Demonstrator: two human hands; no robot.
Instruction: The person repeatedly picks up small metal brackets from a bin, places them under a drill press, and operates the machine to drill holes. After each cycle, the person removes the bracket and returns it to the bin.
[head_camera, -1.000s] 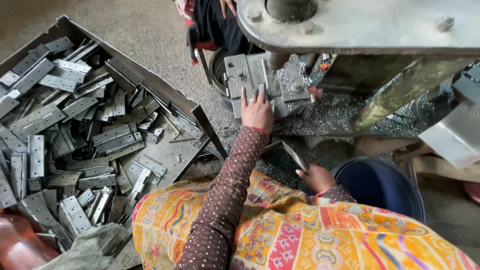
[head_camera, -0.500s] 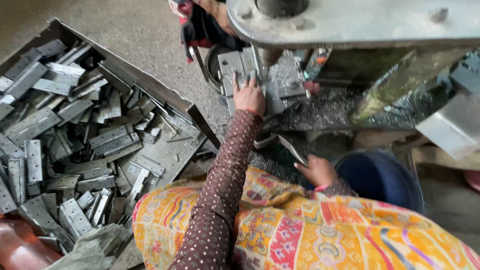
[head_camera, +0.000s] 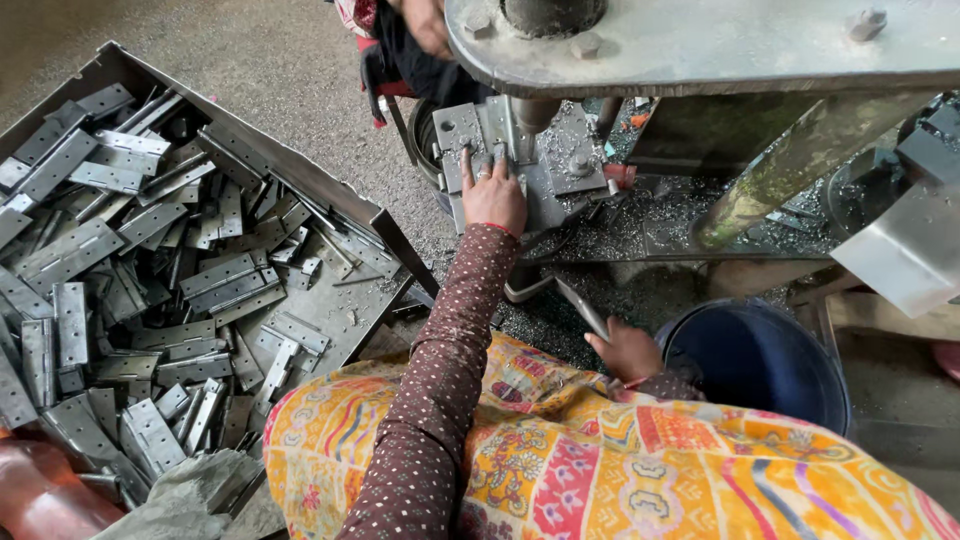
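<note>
I had the left hand (head_camera: 493, 195) stretched forward onto the press bed (head_camera: 560, 175), fingers spread flat and pressing down on a grey metal hinge plate (head_camera: 470, 135) seated under the ram (head_camera: 533, 110). That grip was not closed around anything; it was a wide, flat hold, fingertips pinning the plate from above. The right hand (head_camera: 628, 350) sat low by my lap, its grip closed narrow on one end of a second hinge plate (head_camera: 582, 308) that stuck up and away at a slant.

I judged these plates to be stiff stamped steel, light singly, thin, and hard at the edges, with punched corners that could nick a finger. They looked dry but dusted with swarf, so a flat press or a pinch across the long edges seemed safer than a hold at the end. The safest place on the seated plate was its near half, well apart from the ram.

Room was tight. The heavy press head (head_camera: 700, 40) overhung the bed, and metal chips (head_camera: 650, 220) littered the surface to the right. To my left the open tray (head_camera: 390, 225) held a loose heap of hinge plates (head_camera: 130, 270), its raised corner close beside my left sleeve. A blue bucket (head_camera: 760, 360) stood just beside the right hand. Another person's hand (head_camera: 425, 20) showed past the machine, apart from mine.
</note>
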